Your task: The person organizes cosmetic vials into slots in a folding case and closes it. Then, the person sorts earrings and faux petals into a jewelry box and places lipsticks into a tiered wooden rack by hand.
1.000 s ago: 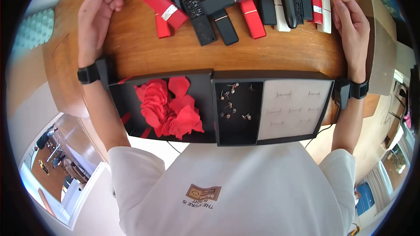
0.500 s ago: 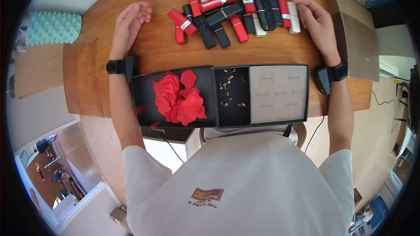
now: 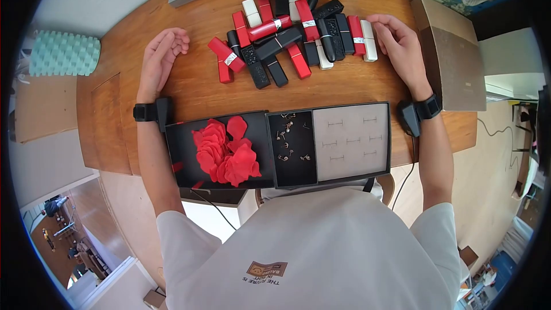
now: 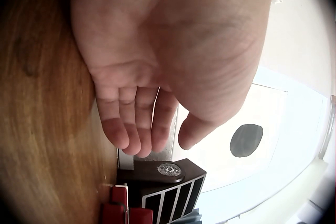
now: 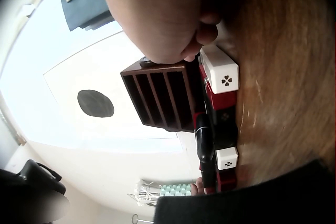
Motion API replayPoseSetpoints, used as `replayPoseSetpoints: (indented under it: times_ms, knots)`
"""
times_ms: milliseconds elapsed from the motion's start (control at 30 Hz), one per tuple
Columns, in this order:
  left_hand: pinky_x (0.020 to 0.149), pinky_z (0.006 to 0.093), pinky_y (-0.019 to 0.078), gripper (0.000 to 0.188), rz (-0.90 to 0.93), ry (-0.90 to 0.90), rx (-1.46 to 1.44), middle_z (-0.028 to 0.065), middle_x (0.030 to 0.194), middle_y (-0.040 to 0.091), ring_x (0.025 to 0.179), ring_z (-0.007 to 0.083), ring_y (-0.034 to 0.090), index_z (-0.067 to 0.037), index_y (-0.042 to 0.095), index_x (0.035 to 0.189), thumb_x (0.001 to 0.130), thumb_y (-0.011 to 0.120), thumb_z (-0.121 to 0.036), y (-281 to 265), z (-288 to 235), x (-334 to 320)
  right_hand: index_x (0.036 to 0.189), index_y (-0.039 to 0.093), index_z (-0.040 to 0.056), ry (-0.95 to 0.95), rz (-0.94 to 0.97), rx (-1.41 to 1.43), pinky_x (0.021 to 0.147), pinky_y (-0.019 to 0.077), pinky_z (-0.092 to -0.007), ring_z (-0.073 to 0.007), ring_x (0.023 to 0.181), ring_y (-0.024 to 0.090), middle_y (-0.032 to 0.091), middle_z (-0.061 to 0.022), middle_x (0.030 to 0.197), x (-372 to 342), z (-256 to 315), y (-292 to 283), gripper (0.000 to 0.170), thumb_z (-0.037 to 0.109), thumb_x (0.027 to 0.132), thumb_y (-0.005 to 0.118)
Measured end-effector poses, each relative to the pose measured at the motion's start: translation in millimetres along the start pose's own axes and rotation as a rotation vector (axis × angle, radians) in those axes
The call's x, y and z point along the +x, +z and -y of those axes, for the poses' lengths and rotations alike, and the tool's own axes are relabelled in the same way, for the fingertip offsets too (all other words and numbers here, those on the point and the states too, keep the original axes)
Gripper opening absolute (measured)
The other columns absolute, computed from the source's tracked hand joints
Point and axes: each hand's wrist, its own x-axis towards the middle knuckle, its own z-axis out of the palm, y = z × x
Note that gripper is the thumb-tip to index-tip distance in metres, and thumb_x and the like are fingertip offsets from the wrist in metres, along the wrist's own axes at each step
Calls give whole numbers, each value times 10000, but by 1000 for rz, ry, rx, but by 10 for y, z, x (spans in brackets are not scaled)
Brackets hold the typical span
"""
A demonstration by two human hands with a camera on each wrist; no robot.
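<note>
The left hand (image 3: 160,60) is released, fingers loosely bent, and the right hand (image 3: 402,51) is likewise empty just beside the white tube (image 3: 369,41) on the counter (image 3: 344,89), probably light, stiff and slightly slippery, best pinched mid-length across its sides.

On the shirt (image 3: 350,247) we read upside-down lettering (image 3: 261,281): "THE", a creased word that looks like "FUTURE", then "IS" and "IN SIGHT". Patch (image 3: 267,269) above it: smiley face plus a word, likely "BALENO"; smaller print too blurred for us. Right wrist view: we see a four-part clover sign on the end of the near white tube (image 5: 219,70), same on the far white tube (image 5: 227,158).
</note>
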Motion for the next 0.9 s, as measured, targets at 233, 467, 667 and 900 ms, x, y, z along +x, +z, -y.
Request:
replayPoseSetpoints:
  times_ms: [233, 467, 667, 900]
  knots:
    - [854, 290, 477, 320, -22, 5, 25, 76, 1038, 668, 923, 149, 601, 28, 649, 1190, 1114, 504, -248, 32, -20, -19, 1209, 723, 28, 7, 4, -24, 616, 410, -206, -19, 671, 478, 565, 70, 736, -5, 35, 9, 242, 158, 1068, 574]
    - [853, 297, 479, 313, -54, 5, 8, 70, 1027, 664, 917, 152, 598, 26, 654, 1177, 1116, 502, -241, 125, -3, 23, 1215, 720, 26, 8, 6, -13, 617, 408, -200, -14, 676, 478, 566, 73, 743, 4, 73, 17, 243, 152, 1067, 575]
    - [865, 299, 492, 293, -67, 1, -16, 75, 1041, 670, 928, 156, 608, 27, 659, 1172, 1113, 517, -222, 83, 29, 37, 1229, 714, 24, -22, -37, -14, 612, 394, -194, -9, 684, 469, 554, 84, 769, -25, 137, 3, 241, 162, 1071, 593]
    - [833, 288, 504, 303, -72, -14, 3, 63, 1045, 672, 913, 140, 613, 31, 658, 1205, 1112, 527, -227, -15, -88, -20, 1211, 720, 23, 44, -12, 94, 638, 401, -194, -16, 725, 492, 562, 84, 792, -182, 465, -87, 223, 145, 1069, 599]
